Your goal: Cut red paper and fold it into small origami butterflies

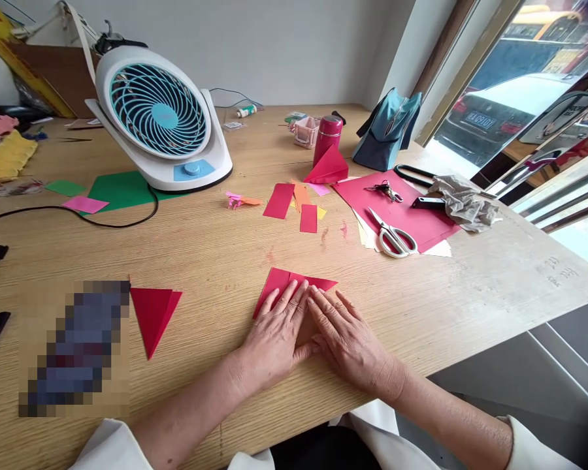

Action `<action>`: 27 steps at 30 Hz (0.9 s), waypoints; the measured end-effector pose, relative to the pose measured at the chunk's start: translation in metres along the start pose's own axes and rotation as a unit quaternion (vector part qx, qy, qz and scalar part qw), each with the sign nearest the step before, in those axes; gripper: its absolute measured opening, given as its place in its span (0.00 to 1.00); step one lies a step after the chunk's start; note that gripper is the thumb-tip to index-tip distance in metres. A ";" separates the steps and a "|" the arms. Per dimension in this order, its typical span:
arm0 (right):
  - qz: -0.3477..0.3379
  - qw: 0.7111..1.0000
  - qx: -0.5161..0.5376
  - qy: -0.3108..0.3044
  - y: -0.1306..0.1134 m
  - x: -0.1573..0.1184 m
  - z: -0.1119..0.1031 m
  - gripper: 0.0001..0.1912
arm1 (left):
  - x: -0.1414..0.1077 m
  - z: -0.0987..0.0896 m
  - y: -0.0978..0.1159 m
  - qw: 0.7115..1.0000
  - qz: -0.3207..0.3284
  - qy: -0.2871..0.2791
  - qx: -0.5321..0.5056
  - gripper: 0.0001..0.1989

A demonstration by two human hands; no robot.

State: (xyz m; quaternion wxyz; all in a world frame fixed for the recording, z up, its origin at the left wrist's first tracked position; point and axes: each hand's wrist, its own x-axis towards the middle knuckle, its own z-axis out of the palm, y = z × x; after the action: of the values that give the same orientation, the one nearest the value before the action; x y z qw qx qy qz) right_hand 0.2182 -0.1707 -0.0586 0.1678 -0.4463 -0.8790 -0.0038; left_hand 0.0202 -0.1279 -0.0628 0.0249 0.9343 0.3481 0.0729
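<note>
A folded piece of red paper [274, 281] lies flat on the wooden table in front of me. Both hands press on it from above. My left hand [277, 326] rests palm down with its fingers stretched over the paper's middle. Beside it, my right hand [345, 333] lies with fingers extended, its fingertips touching the left hand's fingers. The paper's near part is hidden under the hands. Off to the left, apart from both hands, is a folded red paper triangle [153, 316].
Scissors [396, 240] and keys [386, 190] lie on red sheets [353, 192] at right. Small red paper pieces [278, 201] lie beyond my hands. A fan [164, 117], a red flask [329, 134] and a blue bag [385, 134] stand farther back. A black cable [102, 225] crosses the left.
</note>
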 end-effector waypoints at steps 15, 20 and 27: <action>-0.017 0.998 0.027 -0.058 0.006 0.005 -0.005 0.36 | -0.001 -0.003 -0.001 1.000 0.013 0.007 0.017 0.54; 0.018 0.998 -0.002 -0.054 0.003 0.003 -0.002 0.37 | 0.000 -0.005 0.000 0.999 0.014 0.011 0.033 0.51; 0.059 0.996 -0.038 -0.053 0.005 -0.004 -0.001 0.40 | -0.001 -0.006 0.000 0.999 0.012 0.002 0.032 0.48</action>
State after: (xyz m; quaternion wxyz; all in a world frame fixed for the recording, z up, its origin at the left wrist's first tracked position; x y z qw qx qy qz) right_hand 0.2247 -0.1715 -0.0596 0.1039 -0.5032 -0.8579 -0.0038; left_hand 0.0190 -0.1284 -0.0572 -0.0063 0.9385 0.3391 0.0638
